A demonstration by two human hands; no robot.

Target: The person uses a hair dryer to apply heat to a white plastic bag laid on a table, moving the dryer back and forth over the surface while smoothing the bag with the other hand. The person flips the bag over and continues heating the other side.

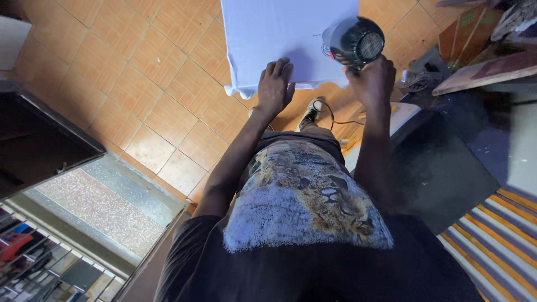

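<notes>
At top centre of the frame, the left hand (275, 86) presses flat, fingers spread, on a white cotton garment (285, 39) hanging over a tabletop edge. The right hand (370, 81) has its grip wrapped around a black hair dryer (353, 40). Keeping the fabric taut and the nozzle close seems wise.

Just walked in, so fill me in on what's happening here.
A person stands over a white fabric sheet spread on a raised surface. The left hand presses flat on the cloth's near edge. The right hand grips the handle of a black hair dryer, held just above the fabric, its rear grille facing the camera. Its cord hangs towards the orange tiled floor.
</notes>
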